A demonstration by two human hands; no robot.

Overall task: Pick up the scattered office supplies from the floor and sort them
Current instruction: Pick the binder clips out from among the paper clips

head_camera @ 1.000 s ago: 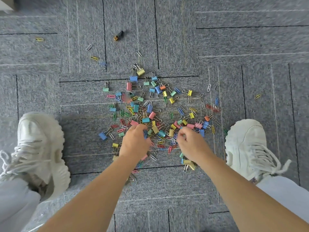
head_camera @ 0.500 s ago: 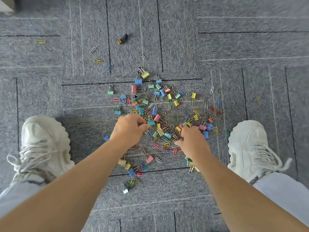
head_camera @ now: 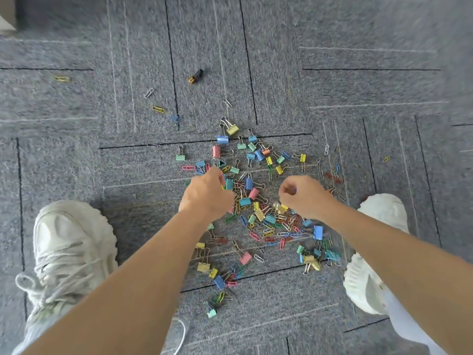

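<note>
Both grips over the clip pile on the carpet

My left grip (head_camera: pixel 207 194) hangs over the left side of the heap of coloured binder clips and paper clips (head_camera: pixel 245 201), fingers curled downward behind the back of the hand, so I cannot tell whether it holds anything. My right grip (head_camera: pixel 303 197) is curled tight just above the right side of the heap, thumb against forefinger, with a small blue piece (head_camera: pixel 294 190) showing in the pinch. The heap lies on the grey carpet floor (head_camera: pixel 332 85) between my two white shoes, the left shoe (head_camera: pixel 74 247) and the right shoe (head_camera: pixel 378 252). A large yellow binder clip (head_camera: pixel 232 129) sits at the far edge of the heap. Beyond it, a few loose paper clips lie apart, and a small dark cylinder with a gold end (head_camera: pixel 195 76) lies farther off.
</note>
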